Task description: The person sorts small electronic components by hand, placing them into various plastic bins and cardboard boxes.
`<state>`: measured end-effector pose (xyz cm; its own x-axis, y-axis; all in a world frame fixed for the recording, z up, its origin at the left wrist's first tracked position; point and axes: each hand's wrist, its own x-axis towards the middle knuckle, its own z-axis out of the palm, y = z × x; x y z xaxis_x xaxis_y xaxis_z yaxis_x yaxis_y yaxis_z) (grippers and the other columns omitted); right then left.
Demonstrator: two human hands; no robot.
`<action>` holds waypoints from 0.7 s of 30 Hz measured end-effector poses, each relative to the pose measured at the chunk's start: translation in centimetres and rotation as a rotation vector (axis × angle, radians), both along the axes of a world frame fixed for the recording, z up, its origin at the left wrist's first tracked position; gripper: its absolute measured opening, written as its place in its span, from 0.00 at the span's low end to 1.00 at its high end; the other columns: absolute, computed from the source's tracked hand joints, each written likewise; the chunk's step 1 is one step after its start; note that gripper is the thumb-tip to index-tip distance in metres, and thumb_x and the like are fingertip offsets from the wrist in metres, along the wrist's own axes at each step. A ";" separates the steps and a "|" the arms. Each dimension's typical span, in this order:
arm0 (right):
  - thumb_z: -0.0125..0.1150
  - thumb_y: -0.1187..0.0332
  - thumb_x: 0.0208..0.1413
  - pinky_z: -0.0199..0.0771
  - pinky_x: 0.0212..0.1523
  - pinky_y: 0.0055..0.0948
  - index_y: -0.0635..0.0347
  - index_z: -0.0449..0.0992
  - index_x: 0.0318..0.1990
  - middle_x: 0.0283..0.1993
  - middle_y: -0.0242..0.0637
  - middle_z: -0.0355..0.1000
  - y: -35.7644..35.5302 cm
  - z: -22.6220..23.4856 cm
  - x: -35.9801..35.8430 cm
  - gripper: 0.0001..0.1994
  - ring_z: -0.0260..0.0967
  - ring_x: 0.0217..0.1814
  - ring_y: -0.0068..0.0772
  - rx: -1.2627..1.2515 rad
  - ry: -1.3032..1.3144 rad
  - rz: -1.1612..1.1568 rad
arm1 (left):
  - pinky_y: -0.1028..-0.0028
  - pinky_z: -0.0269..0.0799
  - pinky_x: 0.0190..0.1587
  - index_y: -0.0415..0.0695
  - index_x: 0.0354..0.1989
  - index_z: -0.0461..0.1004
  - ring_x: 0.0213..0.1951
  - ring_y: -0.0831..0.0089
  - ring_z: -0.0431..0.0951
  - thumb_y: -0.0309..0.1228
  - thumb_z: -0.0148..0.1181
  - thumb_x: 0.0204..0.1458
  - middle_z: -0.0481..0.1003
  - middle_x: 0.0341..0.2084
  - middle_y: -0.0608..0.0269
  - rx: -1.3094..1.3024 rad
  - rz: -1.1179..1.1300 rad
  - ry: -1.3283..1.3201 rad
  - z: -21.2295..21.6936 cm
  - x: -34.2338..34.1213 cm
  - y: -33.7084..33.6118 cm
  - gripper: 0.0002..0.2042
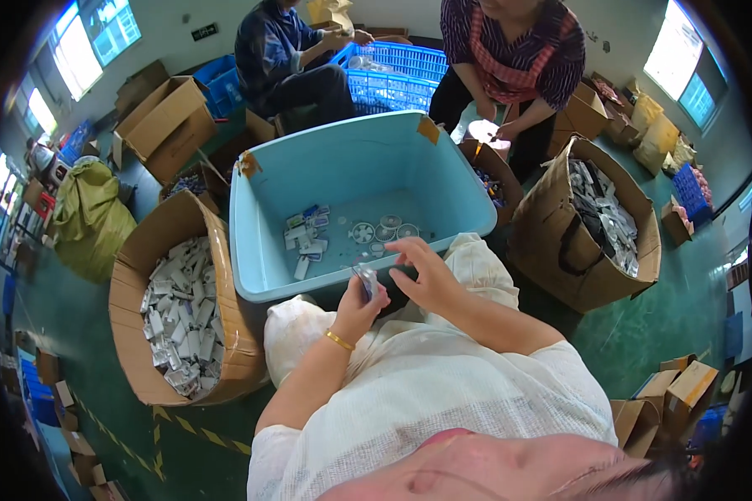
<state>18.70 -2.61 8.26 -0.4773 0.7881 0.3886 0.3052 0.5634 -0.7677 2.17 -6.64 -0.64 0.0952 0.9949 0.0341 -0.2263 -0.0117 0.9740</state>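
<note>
My left hand [360, 306], with a gold bracelet at the wrist, pinches a small clear packet with something blue inside [366, 278]. My right hand [422, 271] is touching the same packet from the right, fingers spread over it. Both hands hover above my lap at the near rim of a large light-blue plastic tub [259, 242]. On the tub's floor lie several small white and blue packets [307, 240] and a few round white discs [384, 229].
A cardboard box full of white packets [180, 313] stands at my left; another box of dark and silvery items [602, 219] at my right. Two seated people [292, 58] [514, 63] work behind blue crates [393, 75]. Cartons and a green sack [92, 217] line the green floor.
</note>
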 end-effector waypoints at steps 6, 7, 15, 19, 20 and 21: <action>0.58 0.67 0.51 0.67 0.44 0.25 0.67 0.63 0.47 0.46 0.39 0.65 -1.9 -5.7 0.7 0.19 0.65 0.43 0.27 -0.620 0.002 0.040 | 0.70 0.60 0.52 0.41 0.45 0.63 0.47 0.70 0.67 0.38 0.44 0.56 0.69 0.40 0.59 -0.183 -0.053 -0.372 -1.4 1.7 2.0 0.15; 0.58 0.67 0.51 0.67 0.45 0.25 0.68 0.63 0.47 0.45 0.39 0.66 -1.9 -6.4 0.5 0.18 0.66 0.44 0.28 -0.635 0.166 0.086 | 0.72 0.61 0.50 0.42 0.47 0.61 0.46 0.71 0.67 0.36 0.44 0.56 0.67 0.42 0.59 -0.233 -0.142 -0.418 -1.3 2.2 1.8 0.14; 0.55 0.62 0.54 0.70 0.43 0.24 0.62 0.63 0.50 0.43 0.36 0.68 -1.4 -4.7 3.2 0.19 0.68 0.43 0.25 -0.997 0.220 0.121 | 0.72 0.61 0.51 0.43 0.59 0.51 0.49 0.73 0.65 0.36 0.42 0.58 0.63 0.47 0.61 -0.248 -0.361 -0.428 -1.5 3.0 1.1 0.21; 0.53 0.61 0.54 0.73 0.36 0.21 0.57 0.65 0.50 0.38 0.34 0.71 -1.5 -2.0 6.7 0.17 0.72 0.36 0.26 -1.115 0.364 0.060 | 0.70 0.59 0.53 0.41 0.58 0.53 0.52 0.73 0.62 0.39 0.52 0.53 0.64 0.49 0.60 0.030 -0.256 0.089 -2.2 2.5 1.4 0.27; 0.53 0.62 0.54 0.73 0.35 0.21 0.57 0.65 0.50 0.38 0.35 0.71 -1.4 -1.9 8.0 0.17 0.72 0.35 0.26 -1.087 0.450 0.009 | 0.68 0.59 0.53 0.40 0.55 0.58 0.52 0.67 0.64 0.36 0.56 0.50 0.66 0.49 0.57 0.107 -0.129 0.281 -2.6 2.5 1.7 0.26; 0.52 0.62 0.55 0.73 0.34 0.22 0.58 0.65 0.50 0.38 0.36 0.71 -1.1 -1.6 9.4 0.17 0.72 0.35 0.26 -1.058 0.535 -0.041 | 0.67 0.59 0.53 0.39 0.54 0.60 0.51 0.64 0.65 0.35 0.57 0.48 0.66 0.49 0.55 0.281 0.014 0.605 -3.1 2.1 1.9 0.25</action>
<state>28.09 -3.71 6.68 -0.4191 0.8486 -0.3229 -0.1929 -0.4308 -0.8816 4.30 -4.76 -3.69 0.1661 0.9573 0.2367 0.3611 -0.2824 0.8887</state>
